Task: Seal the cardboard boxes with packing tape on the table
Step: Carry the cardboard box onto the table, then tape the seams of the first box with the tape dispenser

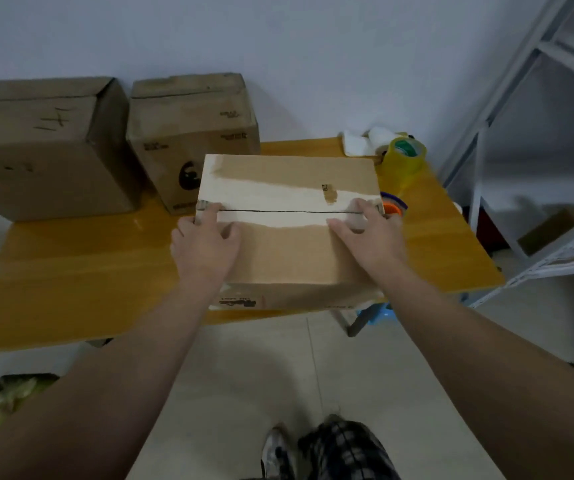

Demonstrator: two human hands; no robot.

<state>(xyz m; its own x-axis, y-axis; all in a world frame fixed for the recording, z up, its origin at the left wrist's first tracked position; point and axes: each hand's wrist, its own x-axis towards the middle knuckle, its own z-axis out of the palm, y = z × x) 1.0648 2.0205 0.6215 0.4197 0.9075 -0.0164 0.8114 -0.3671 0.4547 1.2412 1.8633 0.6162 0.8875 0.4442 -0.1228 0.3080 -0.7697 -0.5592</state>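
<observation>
The table [88, 271] ends just below the wrists, and the box [289, 258] under both palms sits right at that near edge, so a hard lean could tip it off. The left hand [206, 237] and right hand [365, 230] lie flat with straight fingers, pressing the flaps — lifting either may spring the seam open. There is bare room left of the left hand, and the tape roll [406, 157] stands beyond the right fingertips.

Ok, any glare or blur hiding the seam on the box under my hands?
Head view: dim and soft, but the seam on the front box reads as a clear dark line between left hand and right hand; faint sheen on the table; wide-angle bends the shelf frame.
</observation>
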